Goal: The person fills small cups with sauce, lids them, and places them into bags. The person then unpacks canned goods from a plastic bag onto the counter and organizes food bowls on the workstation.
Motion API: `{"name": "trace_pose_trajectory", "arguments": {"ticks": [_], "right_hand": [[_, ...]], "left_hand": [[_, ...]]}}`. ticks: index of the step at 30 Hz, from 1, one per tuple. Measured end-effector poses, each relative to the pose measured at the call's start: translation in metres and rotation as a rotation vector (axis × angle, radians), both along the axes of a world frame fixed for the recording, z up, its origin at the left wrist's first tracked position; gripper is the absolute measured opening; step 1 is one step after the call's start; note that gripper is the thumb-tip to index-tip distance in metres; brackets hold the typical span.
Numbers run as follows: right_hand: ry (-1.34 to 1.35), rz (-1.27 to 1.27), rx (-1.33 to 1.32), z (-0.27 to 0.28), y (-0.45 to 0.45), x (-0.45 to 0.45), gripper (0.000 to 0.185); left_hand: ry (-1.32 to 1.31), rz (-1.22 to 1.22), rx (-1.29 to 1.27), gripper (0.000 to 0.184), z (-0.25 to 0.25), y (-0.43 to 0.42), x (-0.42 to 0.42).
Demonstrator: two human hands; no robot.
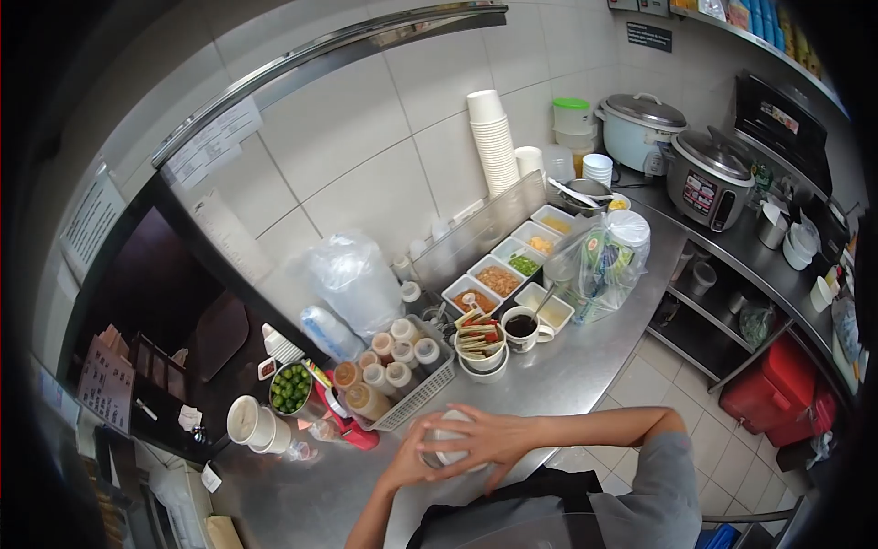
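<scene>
Both my hands are wrapped round a white round container [448,445] at the front edge of the steel counter. My left hand [413,455] grips it from the left side. Across its top and right side lie the bent fingers of my right hand [483,441]. Most of the container is hidden, so I cannot tell whether it has a lid. Just beyond my hands sits a grey basket [422,398] of squeeze bottles. A bowl of sachets [481,340] and a white mug [523,331] of dark liquid with a spoon stand farther back.
Trays of chopped toppings [499,277] line the back, beside a bagged bundle [599,261] and a tall cup stack [494,137]. Left are a pot of green limes [291,389] and white tubs [254,426]. Cookers [709,178] stand right, above a red bin [773,389].
</scene>
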State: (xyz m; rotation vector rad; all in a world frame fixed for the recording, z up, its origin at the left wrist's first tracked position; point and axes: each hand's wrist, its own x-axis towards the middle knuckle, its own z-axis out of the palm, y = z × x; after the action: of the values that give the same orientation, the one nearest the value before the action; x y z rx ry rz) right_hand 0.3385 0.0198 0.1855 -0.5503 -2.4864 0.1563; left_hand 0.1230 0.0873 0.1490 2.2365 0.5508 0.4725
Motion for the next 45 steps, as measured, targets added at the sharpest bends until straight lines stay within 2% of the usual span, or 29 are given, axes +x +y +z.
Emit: {"name": "trace_pose_trajectory", "arguments": {"ticks": [1,4,7,10,11,14,15,18,19,20,22,25,26,28,29,30,33,36,37,40,43,45], "right_hand": [[-0.080,0.045,0.030,-0.001,-0.005,0.012,0.066],[0.034,-0.095,-0.018,-0.034,-0.011,0.034,0.065],[0.304,-0.484,-0.160,-0.054,-0.020,0.051,0.064],[0.615,-0.915,-0.376,-0.078,-0.026,0.050,0.062],[0.636,-1.007,-0.448,-0.092,-0.024,0.056,0.073],[0.475,-0.929,-0.705,-0.087,-0.038,0.090,0.089],[0.258,-0.895,-0.757,-0.067,-0.047,0.099,0.098],[-0.341,-0.512,-0.292,-0.051,-0.052,0.135,0.095],[-0.240,-0.361,-0.216,-0.068,-0.047,0.144,0.088],[-0.116,-0.350,-0.225,-0.082,-0.044,0.150,0.086],[0.125,-0.317,-0.240,-0.097,-0.038,0.156,0.081],[0.499,-0.811,-0.395,-0.120,-0.034,0.137,0.076],[0.658,-0.896,-0.538,-0.133,-0.029,0.129,0.076],[0.969,-1.062,-0.831,-0.155,-0.014,0.123,0.076],[1.059,-1.033,-0.958,-0.160,-0.012,0.126,0.082],[0.834,-1.004,-0.844,-0.151,-0.016,0.128,0.084],[0.185,-0.818,-0.506,-0.102,-0.041,0.145,0.089],[-0.058,-0.397,-0.226,-0.106,-0.032,0.168,0.091],[0.078,-0.382,-0.209,-0.107,-0.030,0.168,0.087],[0.309,-0.667,-0.327,-0.116,-0.026,0.164,0.083],[0.436,-0.772,-0.393,-0.118,-0.015,0.164,0.077],[0.475,-0.802,-0.416,-0.115,-0.011,0.163,0.076]], "left_hand": [[-0.027,-0.067,-0.178,0.092,-0.001,0.005,0.009],[-0.105,-0.048,-0.215,0.091,-0.034,-0.004,0.042],[-0.178,0.167,0.019,0.088,-0.031,-0.021,0.083],[-0.194,0.292,0.373,0.087,-0.046,-0.033,0.124],[-0.183,0.283,0.371,0.087,-0.058,-0.033,0.134],[-0.113,0.216,0.034,0.088,-0.074,-0.028,0.147],[-0.085,0.141,-0.031,0.089,-0.075,-0.022,0.148],[-0.026,-0.091,-0.212,0.091,-0.072,-0.004,0.150],[-0.025,-0.166,-0.264,0.092,-0.072,-0.003,0.154],[-0.022,-0.239,-0.315,0.093,-0.073,-0.004,0.159],[-0.060,-0.106,-0.202,0.092,-0.079,-0.011,0.169],[-0.155,0.154,0.116,0.091,-0.088,-0.020,0.191],[-0.193,0.252,0.241,0.091,-0.092,-0.024,0.199],[-0.157,0.295,0.237,0.091,-0.100,-0.025,0.206],[-0.135,0.290,0.187,0.092,-0.102,-0.021,0.206],[-0.110,0.286,0.138,0.093,-0.104,-0.017,0.202],[0.001,0.017,-0.329,0.098,-0.097,0.010,0.186],[0.069,-0.284,-0.428,0.102,-0.110,0.018,0.184],[0.008,-0.289,-0.428,0.102,-0.116,0.016,0.189],[-0.056,-0.012,-0.316,0.100,-0.112,0.005,0.201],[-0.122,0.135,-0.163,0.099,-0.103,-0.004,0.213],[-0.124,0.181,-0.167,0.097,-0.098,-0.011,0.214]]}}
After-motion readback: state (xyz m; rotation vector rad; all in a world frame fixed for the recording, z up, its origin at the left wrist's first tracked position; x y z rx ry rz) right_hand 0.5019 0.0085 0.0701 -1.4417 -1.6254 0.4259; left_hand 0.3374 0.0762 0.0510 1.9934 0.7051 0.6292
